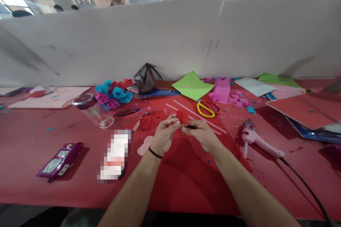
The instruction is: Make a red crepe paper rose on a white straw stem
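Note:
Between my two hands, above the middle of the red table (138,188), is a small piece of red crepe paper (182,116). My left hand (165,133) pinches its left side, with a black band round the wrist. The fingers of my right hand (200,132) are closed on its lower right edge. More red paper pieces (150,122) lie just left of my hands, near pale pink petal shapes (145,145). Pale glue sticks (199,115) and scissors with a yellow handle (205,109) rest behind my right hand.
A clear jar (94,111) lies tilted beside blue, pink and red paper flowers (114,94). A purple pouch (60,160) and a phone (115,156) are at left. At right sits a corded pink glue gun (259,142). Behind stand a dark bag (146,79) and a white partition (119,42).

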Available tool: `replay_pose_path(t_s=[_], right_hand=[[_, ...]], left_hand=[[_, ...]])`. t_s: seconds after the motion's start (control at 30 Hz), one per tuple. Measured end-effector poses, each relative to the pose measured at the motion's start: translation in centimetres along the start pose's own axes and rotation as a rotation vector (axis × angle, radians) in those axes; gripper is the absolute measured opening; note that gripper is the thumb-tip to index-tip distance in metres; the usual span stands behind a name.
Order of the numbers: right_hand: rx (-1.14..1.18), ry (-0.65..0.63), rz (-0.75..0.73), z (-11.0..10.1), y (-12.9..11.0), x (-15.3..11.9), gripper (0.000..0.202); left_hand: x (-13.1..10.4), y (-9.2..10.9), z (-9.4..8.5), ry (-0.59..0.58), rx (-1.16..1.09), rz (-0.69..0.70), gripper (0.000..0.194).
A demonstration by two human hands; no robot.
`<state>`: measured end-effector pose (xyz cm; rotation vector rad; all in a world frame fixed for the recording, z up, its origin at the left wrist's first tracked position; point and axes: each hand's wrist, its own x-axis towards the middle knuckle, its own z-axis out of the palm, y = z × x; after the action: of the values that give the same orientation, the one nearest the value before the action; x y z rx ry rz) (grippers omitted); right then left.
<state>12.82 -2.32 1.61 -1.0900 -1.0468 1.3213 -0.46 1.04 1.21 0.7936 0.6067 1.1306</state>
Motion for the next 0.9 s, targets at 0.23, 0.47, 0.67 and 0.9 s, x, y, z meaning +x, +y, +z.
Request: replay_pose_path(t_s=[0.23, 0.47, 0.67, 0.9], right_hand=[[-0.005, -0.021, -0.012, 0.2, 0.04, -0.19, 0.025], [-0.028, -0.036, -0.01, 0.28, -0.09, -0.29, 0.022], [-0.017, -0.022, 0.007, 0.24, -0.07, -0.23, 0.025], [-0.011, -0.04, -0.013, 0.24, 0.07, -0.25, 0.021]], left_hand=[[-0.18, 0.2, 0.32, -0.057, 0.002, -0.022, 0.024], [-0.28, 0.31, 0.24, -0.104, 0.025, -0.035, 0.026], [-0.16, 0.14, 0.1, -0.089, 0.029, -0.007, 0.021], [-0.08, 0.16, -0.29, -0.092, 0.063, -0.007, 0.023]])
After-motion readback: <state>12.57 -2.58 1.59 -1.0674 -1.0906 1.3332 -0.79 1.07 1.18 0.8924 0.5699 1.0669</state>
